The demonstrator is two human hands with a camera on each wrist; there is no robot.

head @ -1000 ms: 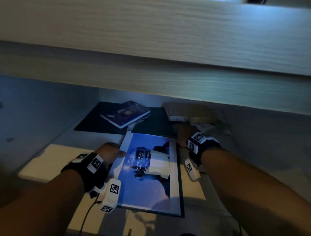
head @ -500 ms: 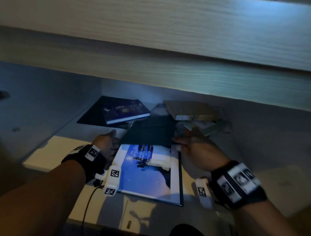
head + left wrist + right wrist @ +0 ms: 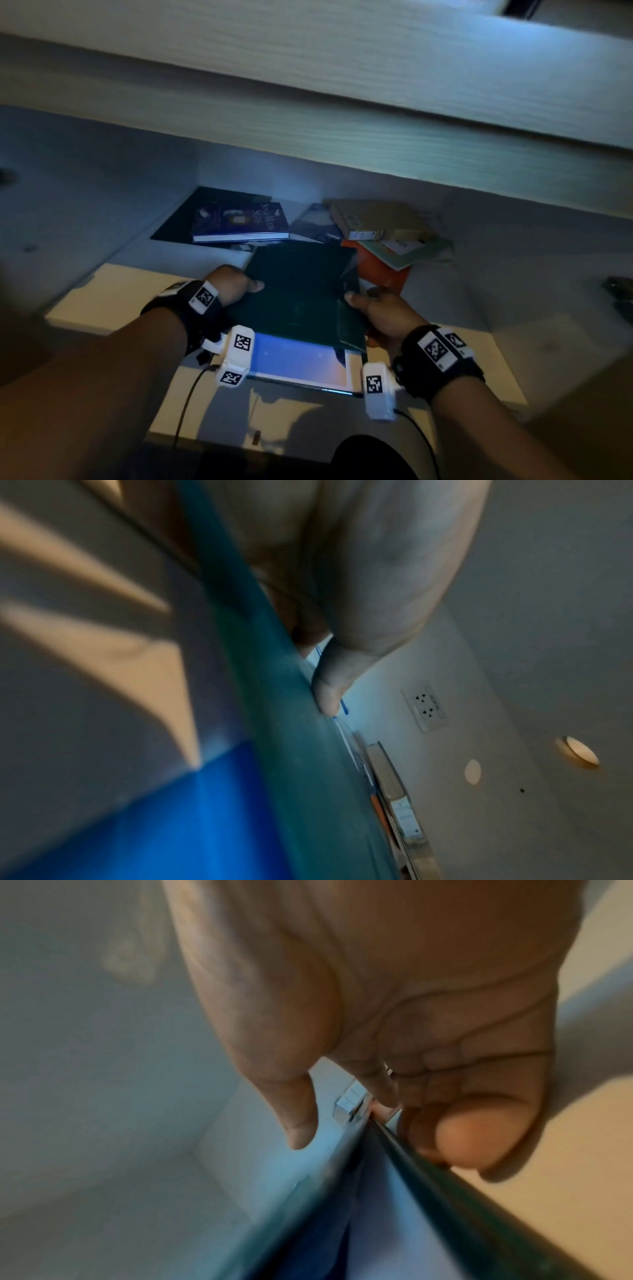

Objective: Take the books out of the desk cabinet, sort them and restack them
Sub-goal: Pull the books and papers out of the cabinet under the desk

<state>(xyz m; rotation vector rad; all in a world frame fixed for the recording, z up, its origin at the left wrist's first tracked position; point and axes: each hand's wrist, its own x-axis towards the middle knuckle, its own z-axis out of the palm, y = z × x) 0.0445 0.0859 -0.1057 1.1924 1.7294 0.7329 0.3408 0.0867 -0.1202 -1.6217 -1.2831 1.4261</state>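
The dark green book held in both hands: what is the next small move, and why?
Probably lower the dark green book flat onto the blue book and square their edges. The left hand and right hand grip its two sides, and it already hovers over most of the blue cover, so it seems meant for that stack.

Both the left hand (image 3: 233, 284) and right hand (image 3: 380, 315) have pulled the dark green book (image 3: 301, 291) forward over the blue book (image 3: 294, 363).

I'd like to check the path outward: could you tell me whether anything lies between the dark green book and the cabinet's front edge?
Nothing visible blocks it. The dark green book, held at its sides, lies over the blue-covered book at the front.
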